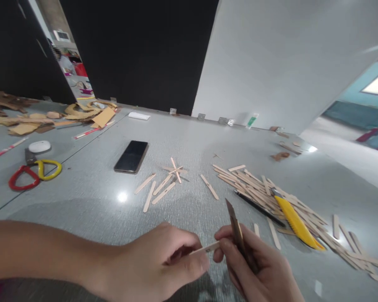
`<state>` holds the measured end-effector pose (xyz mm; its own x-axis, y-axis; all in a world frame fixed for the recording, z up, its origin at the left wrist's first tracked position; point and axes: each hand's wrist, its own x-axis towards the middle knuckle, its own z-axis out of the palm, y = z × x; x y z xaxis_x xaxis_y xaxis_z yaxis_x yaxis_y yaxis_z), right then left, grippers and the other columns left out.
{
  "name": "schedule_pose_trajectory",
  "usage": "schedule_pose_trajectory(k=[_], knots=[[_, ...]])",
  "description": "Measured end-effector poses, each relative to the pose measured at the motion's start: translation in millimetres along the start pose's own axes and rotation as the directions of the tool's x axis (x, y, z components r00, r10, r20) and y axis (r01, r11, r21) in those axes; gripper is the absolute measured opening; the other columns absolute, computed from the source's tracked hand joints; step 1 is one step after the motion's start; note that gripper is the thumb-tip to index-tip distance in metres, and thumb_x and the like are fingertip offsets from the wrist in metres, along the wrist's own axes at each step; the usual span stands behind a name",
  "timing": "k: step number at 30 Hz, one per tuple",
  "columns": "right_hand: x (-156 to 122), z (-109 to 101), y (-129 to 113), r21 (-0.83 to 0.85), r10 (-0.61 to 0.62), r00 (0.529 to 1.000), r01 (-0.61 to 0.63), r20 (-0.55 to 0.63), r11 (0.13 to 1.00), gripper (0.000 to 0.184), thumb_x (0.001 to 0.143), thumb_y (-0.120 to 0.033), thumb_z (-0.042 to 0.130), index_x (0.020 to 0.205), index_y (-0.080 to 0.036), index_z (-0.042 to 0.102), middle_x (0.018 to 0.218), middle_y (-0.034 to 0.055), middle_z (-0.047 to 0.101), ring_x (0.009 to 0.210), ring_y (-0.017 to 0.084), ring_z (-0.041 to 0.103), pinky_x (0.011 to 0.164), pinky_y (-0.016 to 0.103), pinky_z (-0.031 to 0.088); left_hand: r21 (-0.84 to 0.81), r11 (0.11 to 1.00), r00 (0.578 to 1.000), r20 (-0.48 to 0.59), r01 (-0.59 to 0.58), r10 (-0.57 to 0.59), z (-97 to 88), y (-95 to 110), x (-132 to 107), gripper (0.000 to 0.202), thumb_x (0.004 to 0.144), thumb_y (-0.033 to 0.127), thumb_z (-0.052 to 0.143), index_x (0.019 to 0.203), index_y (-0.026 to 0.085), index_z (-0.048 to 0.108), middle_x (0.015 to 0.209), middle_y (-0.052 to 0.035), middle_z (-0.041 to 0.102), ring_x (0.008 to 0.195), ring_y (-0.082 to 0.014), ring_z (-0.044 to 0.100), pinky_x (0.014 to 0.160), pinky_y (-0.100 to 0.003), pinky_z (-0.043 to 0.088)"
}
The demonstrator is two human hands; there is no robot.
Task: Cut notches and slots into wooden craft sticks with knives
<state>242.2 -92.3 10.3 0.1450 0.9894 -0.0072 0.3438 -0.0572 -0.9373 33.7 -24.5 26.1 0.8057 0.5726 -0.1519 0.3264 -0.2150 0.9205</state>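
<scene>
The big grey table (208, 138) holds everything. On the right side lies a large pile of wooden sticks (271, 191), with a yellow cutter (296, 222) and a black pen (258, 207) lying on top of it. A few more sticks (160, 186) lie apart in the middle, with a phone (131, 156) just behind them. Far off to the left are the scissors (34, 172) with red and yellow handles.

Close to the camera, the left hand (164, 264) pinches one wooden stick (208, 248) between thumb and fingers. The stick pokes out to the right and touches the right hand (258, 268). The right hand is closed around a thin blade (236, 228) that points up and away, with its lower part just beside the end of the stick.

This looks like the cutting step: the blade is about to trim or split the stick. I think the next move needs a firm hold on the stick, and the blade must press slowly so it does not slip toward the left fingers.
</scene>
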Motion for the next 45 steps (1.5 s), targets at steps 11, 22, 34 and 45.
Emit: schedule_pose_trajectory(k=[11, 22, 34, 45], knots=[[22.6, -22.6, 15.1, -0.161, -0.048, 0.999, 0.051, 0.023, 0.986, 0.051, 0.104, -0.053, 0.056, 0.147, -0.029, 0.041, 0.101, 0.0051, 0.071, 0.054, 0.012, 0.054, 0.050, 0.025, 0.044, 0.206, 0.978, 0.999, 0.020, -0.035, 0.032, -8.8, -21.6, 21.0, 0.043, 0.107, 0.031, 0.043, 0.070, 0.017, 0.059, 0.054, 0.0054, 0.046, 0.050, -0.0082, 0.043, 0.054, -0.023, 0.032], [28.7, -40.1, 23.2, -0.350, -0.025, 0.969, 0.112, 0.244, 0.930, 0.032, 0.107, -0.042, 0.053, 0.121, -0.025, 0.076, 0.080, 0.0040, 0.077, 0.076, 0.021, 0.071, 0.069, 0.032, 0.055, 0.466, 0.885, 1.000, 0.008, -0.012, 0.009, -18.8, -26.2, 16.0, 0.022, 0.098, 0.038, 0.061, 0.093, 0.018, 0.069, 0.067, 0.0000, 0.062, 0.058, -0.0137, 0.052, 0.054, -0.026, 0.029], [29.6, -49.3, 24.6, -0.359, -0.022, 0.962, 0.123, 0.272, 0.925, 0.046, 0.105, -0.046, 0.050, 0.140, -0.024, 0.070, 0.101, 0.0111, 0.080, 0.086, 0.024, 0.074, 0.080, 0.040, 0.060, 0.351, 0.936, 1.000, 0.019, -0.028, 0.022, -18.9, -37.8, 22.8, 0.011, 0.092, 0.027, 0.069, 0.085, 0.019, 0.070, 0.064, 0.0051, 0.060, 0.056, -0.0091, 0.050, 0.055, -0.023, 0.034], [32.8, -49.4, 24.4, 0.344, 0.128, 0.952, -0.223, 0.277, 0.912, 0.027, 0.104, -0.044, 0.059, 0.118, -0.024, 0.071, 0.100, 0.0083, 0.076, 0.058, 0.015, 0.069, 0.049, 0.026, 0.059, 0.509, 0.810, 0.942, 0.005, -0.292, 0.336, -22.1, -54.5, 30.0, 0.025, 0.106, 0.018, 0.049, 0.112, 0.021, 0.074, 0.095, -0.0026, 0.071, 0.081, -0.0143, 0.066, 0.073, -0.026, 0.048]])
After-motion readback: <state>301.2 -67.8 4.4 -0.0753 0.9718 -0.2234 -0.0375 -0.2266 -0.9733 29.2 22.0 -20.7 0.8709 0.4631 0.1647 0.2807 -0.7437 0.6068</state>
